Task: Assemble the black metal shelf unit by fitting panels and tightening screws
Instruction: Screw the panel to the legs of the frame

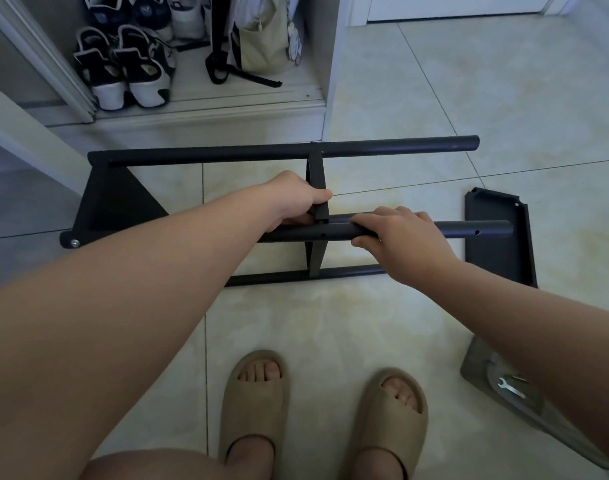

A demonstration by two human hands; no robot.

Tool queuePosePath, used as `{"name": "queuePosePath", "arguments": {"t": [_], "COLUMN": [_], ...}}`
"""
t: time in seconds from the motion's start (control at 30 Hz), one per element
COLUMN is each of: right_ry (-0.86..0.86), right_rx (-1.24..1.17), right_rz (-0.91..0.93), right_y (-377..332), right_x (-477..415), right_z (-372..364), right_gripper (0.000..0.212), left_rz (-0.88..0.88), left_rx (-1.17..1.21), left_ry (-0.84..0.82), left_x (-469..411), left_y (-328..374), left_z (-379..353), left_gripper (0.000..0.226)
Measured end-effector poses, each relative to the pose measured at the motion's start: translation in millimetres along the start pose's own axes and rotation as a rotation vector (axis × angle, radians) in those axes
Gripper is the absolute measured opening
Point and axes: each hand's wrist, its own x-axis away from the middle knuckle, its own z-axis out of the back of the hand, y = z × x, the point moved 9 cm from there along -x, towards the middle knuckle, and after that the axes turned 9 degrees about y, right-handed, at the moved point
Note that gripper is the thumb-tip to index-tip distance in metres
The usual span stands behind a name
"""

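The black metal shelf frame lies on its side on the tiled floor: a far tube, a raised middle tube with screw holes, and a near tube. A triangular end panel is screwed on at the left. A second panel stands edge-on between the tubes. My left hand grips that panel's upper corner where it meets the middle tube. My right hand curls round the middle tube just right of the joint. A loose black panel lies flat at the right.
A small silver wrench rests on a clear plastic bag at lower right. My feet in beige slippers stand near the frame. An open cabinet with shoes and a bag stands behind it.
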Motion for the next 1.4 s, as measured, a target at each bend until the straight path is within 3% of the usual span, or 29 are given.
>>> {"name": "queuePosePath", "arguments": {"t": [0.37, 0.47, 0.63, 0.77, 0.87, 1.03, 1.2, 1.4], "right_ry": [0.003, -0.036, -0.062, -0.086, -0.127, -0.206, -0.353, -0.421], "right_rx": [0.053, 0.056, 0.055, 0.125, 0.234, 0.235, 0.194, 0.074], "right_rz": [-0.032, -0.052, -0.027, -0.073, -0.123, -0.302, -0.443, -0.561], "right_y": [0, 0, 9, 46, 81, 147, 206, 263], "right_x": [-3, 0, 32, 79, 125, 209, 281, 304], "right_z": [1, 0, 16, 34, 42, 55, 34, -24], "right_gripper": [0.026, 0.031, 0.062, 0.066, 0.068, 0.069, 0.067, 0.066], "left_rz": [-0.017, -0.075, -0.180, -0.511, -0.770, -1.008, -1.066, -0.888], "left_rx": [-0.101, -0.201, -0.468, -0.720, -0.861, -1.032, -1.040, -1.011], "left_ry": [-0.013, 0.068, 0.323, 0.428, 0.302, 0.060, -0.166, -0.471], "left_x": [1, 6, 41, 87, 124, 169, 188, 176], "left_y": [0, 2, 12, 46, 64, 77, 81, 43], "left_z": [3, 8, 17, 0, -45, -135, -224, -319], "left_gripper": [0.034, 0.040, 0.050, 0.056, 0.061, 0.065, 0.063, 0.063]}}
